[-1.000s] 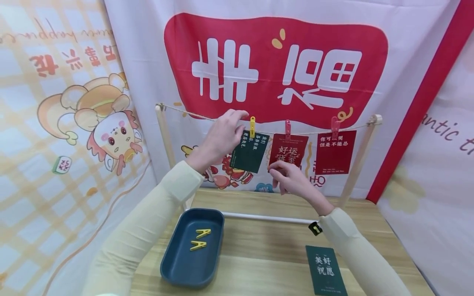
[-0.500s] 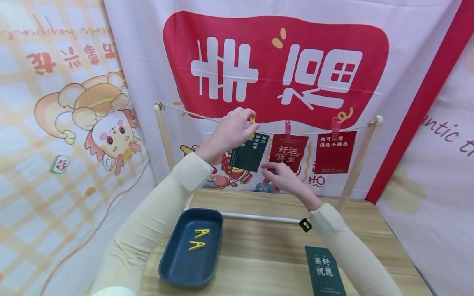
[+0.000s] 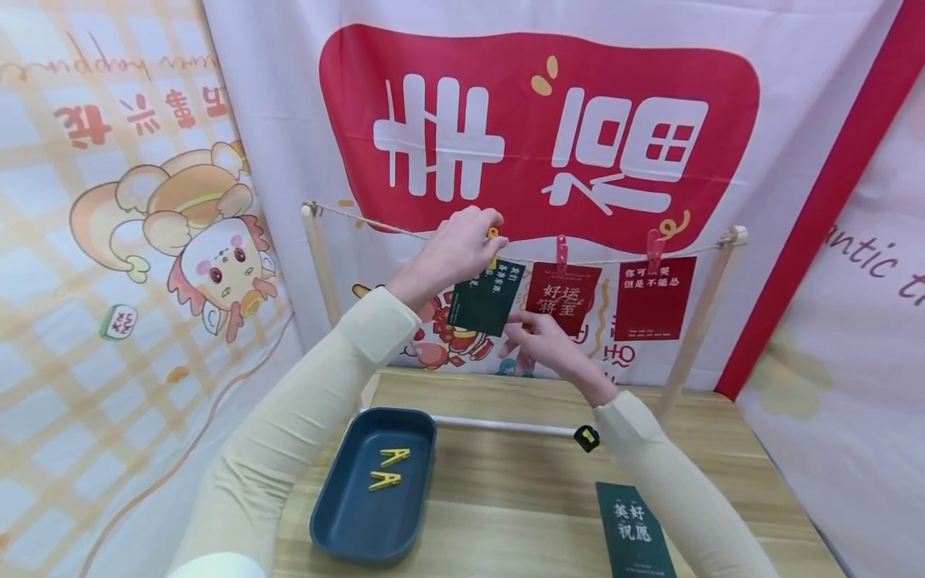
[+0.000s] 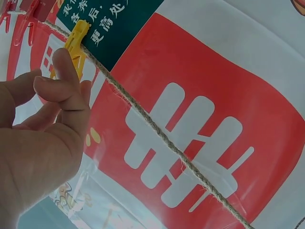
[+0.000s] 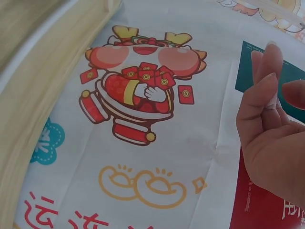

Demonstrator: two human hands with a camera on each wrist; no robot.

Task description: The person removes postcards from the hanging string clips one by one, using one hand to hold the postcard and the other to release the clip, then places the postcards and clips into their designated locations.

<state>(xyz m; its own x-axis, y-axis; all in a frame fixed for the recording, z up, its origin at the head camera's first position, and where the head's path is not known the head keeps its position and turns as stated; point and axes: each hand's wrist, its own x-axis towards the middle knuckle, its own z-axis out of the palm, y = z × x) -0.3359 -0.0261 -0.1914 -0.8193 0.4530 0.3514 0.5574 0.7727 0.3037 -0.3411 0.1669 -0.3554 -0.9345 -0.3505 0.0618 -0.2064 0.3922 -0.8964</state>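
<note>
A dark green card (image 3: 486,303) with white writing hangs tilted from a twine line (image 4: 157,131) by a yellow clothespin (image 4: 77,40). My left hand (image 3: 457,249) is at that clothespin, its thumb and index finger pinching the handle end above the twine. At the card's lower right corner is my right hand (image 3: 547,343), fingers loosely bent. In the right wrist view, the fingers of that right hand (image 5: 274,138) overlap the green card (image 5: 247,71); thumb and index stay apart. Whether they touch the card is unclear.
Two red cards (image 3: 564,293) hang to the right from red clothespins (image 3: 561,253). Wooden posts (image 3: 697,321) carry the twine. On the table (image 3: 506,522) stand a blue tray (image 3: 325,514) with two yellow clothespins (image 3: 385,480) and another green card (image 3: 636,534).
My left hand has moved right, from beside the yellow clothespin onto it. My right hand has moved left from the middle red card to the green card's corner. The green card has shifted slightly left.
</note>
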